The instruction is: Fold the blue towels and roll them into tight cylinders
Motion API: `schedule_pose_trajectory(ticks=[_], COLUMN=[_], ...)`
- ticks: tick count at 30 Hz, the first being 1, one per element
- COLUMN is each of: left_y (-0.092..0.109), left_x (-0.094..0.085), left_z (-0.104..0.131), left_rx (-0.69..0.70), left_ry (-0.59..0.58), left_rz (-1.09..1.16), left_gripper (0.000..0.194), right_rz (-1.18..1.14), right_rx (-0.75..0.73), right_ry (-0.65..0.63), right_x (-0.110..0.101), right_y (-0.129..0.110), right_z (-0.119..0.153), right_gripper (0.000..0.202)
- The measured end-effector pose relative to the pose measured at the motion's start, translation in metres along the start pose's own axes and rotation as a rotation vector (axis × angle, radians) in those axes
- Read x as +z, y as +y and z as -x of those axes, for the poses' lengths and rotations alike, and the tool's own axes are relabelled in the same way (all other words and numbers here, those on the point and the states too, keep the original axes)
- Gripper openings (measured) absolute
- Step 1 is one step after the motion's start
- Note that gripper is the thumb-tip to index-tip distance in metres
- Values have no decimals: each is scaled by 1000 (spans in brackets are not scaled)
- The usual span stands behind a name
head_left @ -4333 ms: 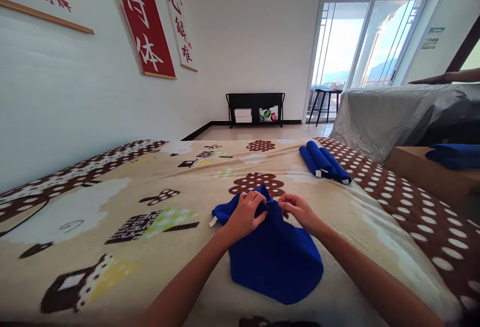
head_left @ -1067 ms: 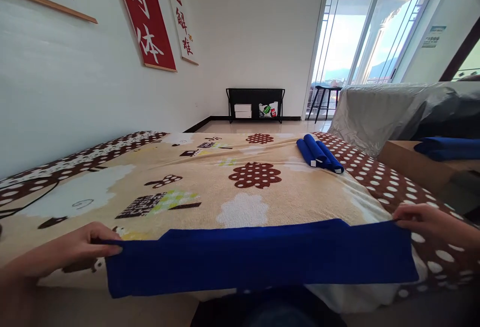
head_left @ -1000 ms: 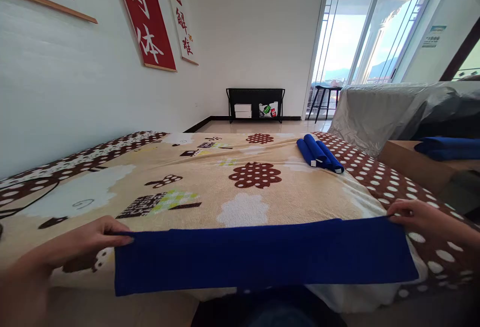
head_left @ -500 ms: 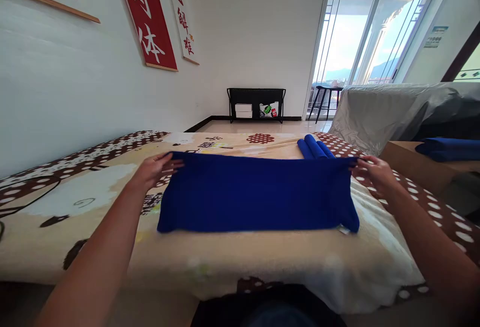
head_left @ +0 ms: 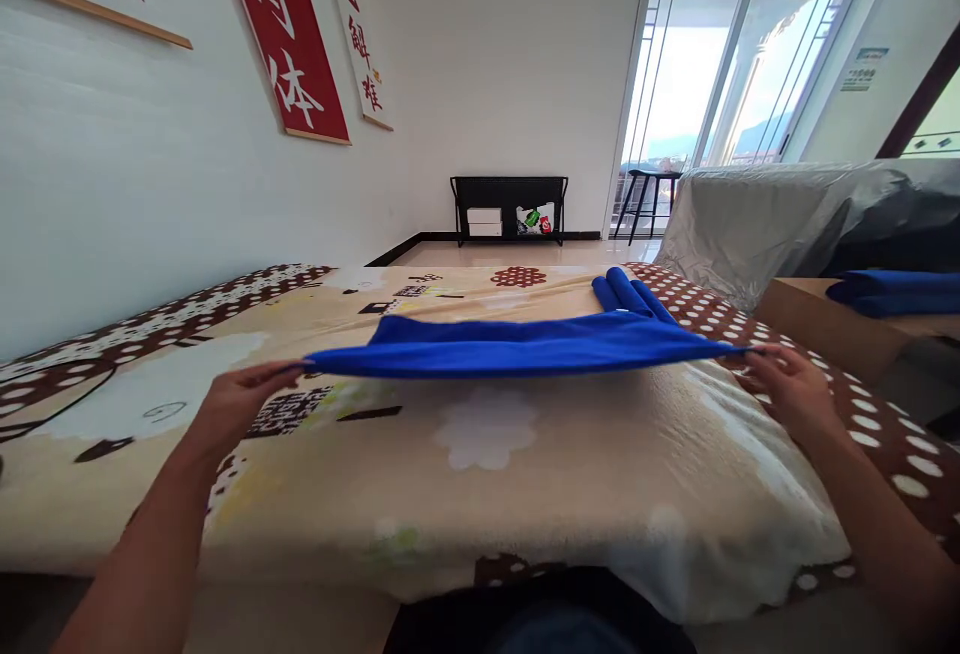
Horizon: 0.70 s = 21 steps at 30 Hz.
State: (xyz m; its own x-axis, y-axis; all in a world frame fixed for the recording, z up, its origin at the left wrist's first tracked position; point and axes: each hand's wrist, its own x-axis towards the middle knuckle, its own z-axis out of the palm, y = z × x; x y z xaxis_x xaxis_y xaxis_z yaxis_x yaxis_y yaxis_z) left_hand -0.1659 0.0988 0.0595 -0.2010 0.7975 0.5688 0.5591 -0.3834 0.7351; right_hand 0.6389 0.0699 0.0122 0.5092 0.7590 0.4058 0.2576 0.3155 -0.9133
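Observation:
A blue cloth (head_left: 510, 346) is stretched sideways above the patterned blanket (head_left: 420, 504), its far part reaching away from me. My left hand (head_left: 251, 392) pinches its near left corner between thumb and fingers. The near right corner is gripped by my right hand (head_left: 791, 384). Just behind the cloth, toward the right, several rolled blue cloths (head_left: 621, 290) lie side by side on the blanket.
More folded blue cloth (head_left: 896, 292) rests on a cardboard box (head_left: 810, 312) at the right. Behind it stands furniture under a plastic cover (head_left: 750, 224). A black rack (head_left: 510, 209) is against the far wall, with a stool (head_left: 651, 199) by the glass door.
The cloth has gone from hanging down to nearly flat, its far edge swung away from me. Both hands have moved lower and farther apart, still holding the corners.

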Motion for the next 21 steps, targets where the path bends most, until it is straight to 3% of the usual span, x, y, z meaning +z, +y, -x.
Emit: schedule_pose_trajectory(ticks=[3,6,10,15,21], left_y=[-30,-54,-65,-56,-52], left_x=[-14,-21,-27,-34,-45], left_z=[37,66,87,94,101], left_rx=[-162,-140,-129,-126,-147], left_ry=[-275,-438,-439,-440,-460], left_rz=[-156,-245,-255,-269,-350], left_gripper=[36,30,24,28,38], right_rz=[111,290,437,455,468], right_rx=[108,190,183,231,254], right_ry=[-161,-279,-337,-382,-403], right_x=[-18,-35,-53,-73,-93], right_y=[26,47,58,55,73], right_z=[30,48,57,61,65], right_gripper=[43,36,30,29,27])
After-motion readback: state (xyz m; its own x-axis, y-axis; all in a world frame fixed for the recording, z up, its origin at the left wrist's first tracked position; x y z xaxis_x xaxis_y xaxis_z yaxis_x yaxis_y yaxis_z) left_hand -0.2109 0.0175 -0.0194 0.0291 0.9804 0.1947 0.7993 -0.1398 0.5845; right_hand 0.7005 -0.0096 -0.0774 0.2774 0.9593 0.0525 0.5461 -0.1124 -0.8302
